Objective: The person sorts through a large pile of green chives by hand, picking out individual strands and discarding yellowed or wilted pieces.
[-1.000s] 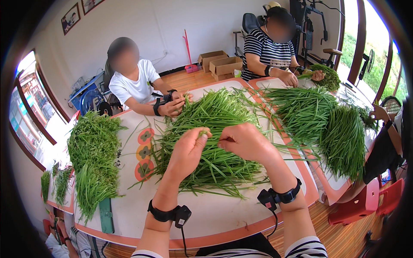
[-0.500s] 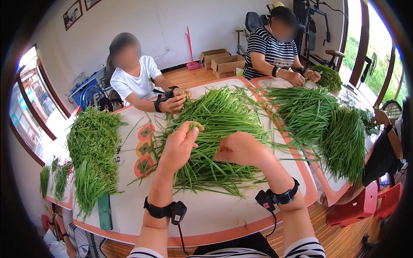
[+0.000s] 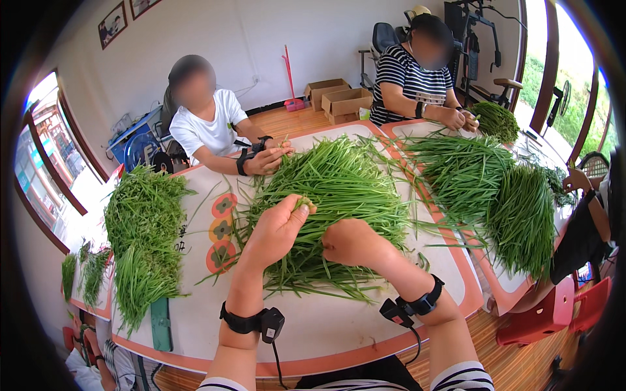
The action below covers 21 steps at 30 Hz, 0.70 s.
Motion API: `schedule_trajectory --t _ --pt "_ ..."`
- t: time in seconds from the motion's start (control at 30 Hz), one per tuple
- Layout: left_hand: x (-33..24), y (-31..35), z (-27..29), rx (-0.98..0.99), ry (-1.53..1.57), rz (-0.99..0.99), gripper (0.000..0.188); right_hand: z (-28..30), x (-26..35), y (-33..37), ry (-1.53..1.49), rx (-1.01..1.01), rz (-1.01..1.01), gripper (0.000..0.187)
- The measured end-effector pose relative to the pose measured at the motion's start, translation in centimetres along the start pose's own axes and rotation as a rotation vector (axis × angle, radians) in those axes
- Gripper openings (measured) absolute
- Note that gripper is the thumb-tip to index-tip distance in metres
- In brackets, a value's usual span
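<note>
A broad pile of garlic chives (image 3: 352,176) covers the middle of the table. Over its near left part is my left hand (image 3: 280,228), closed in a pinch; pale chive ends (image 3: 306,204) stick out between its thumb and forefinger. My right hand (image 3: 355,242) is curled low over the near part of the pile, right of my left hand. Its fingers are closed and turned away, so what they hold, if anything, is hidden. Both my wrists wear black straps with small boxes and cables.
Chives are heaped at the left (image 3: 147,241), beside a green case (image 3: 160,324). More chives (image 3: 518,215) lie on the right table. Two people sit across, a white shirt (image 3: 212,124) and a striped shirt (image 3: 401,75), handling greens. Red stools (image 3: 538,316) stand at right.
My right hand has moved slightly left and down, its fingers now curled tighter. My left hand keeps its pinch, slightly lower in the picture. The striped-shirt person's hands have come closer together.
</note>
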State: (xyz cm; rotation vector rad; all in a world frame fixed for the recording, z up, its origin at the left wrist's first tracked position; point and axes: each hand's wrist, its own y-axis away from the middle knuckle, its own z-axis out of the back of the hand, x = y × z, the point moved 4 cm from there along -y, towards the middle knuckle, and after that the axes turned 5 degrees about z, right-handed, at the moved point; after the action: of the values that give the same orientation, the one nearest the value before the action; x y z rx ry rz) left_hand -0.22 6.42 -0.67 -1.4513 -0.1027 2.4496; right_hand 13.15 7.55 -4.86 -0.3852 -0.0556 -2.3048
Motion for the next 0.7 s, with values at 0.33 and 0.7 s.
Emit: schedule_trajectory --t 0.33,0.7 --pt "0.1 0.3 -0.5 0.199 -0.098 0.071 0.020 5.8 -0.5 1.9 -0.415 -0.238 0.049 0.021" --pt "0.5 0.2 2.2 -0.047 -0.053 0.061 0.022 7.3 -3.2 3.4 -0.451 -0.291 0.033 0.019"
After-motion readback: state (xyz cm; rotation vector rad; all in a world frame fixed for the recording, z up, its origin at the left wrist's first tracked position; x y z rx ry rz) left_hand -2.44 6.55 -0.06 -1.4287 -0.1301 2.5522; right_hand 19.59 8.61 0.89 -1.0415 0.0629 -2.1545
